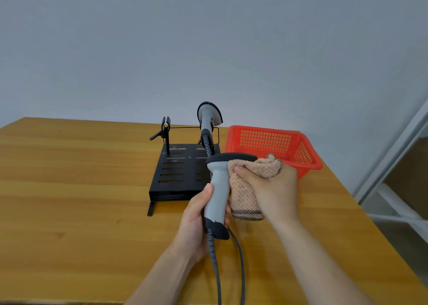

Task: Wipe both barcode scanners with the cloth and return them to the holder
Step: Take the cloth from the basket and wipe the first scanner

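Note:
My left hand (196, 214) grips the handle of a grey and black barcode scanner (218, 186), held upright above the table with its head pointing right. My right hand (273, 186) holds a pink cloth (245, 188) bunched against the right side of that scanner, just under its head. A second grey scanner (207, 117) stands in the right clip of the black holder (178, 172) behind. The holder's left clip (165, 126) holds nothing. Two grey cables (231, 267) hang down toward me.
A red plastic basket (273, 147) sits on the wooden table (81, 188) to the right of the holder. The table's right edge runs diagonally near my right arm, with white shelving (398, 188) beyond it. A plain wall stands behind.

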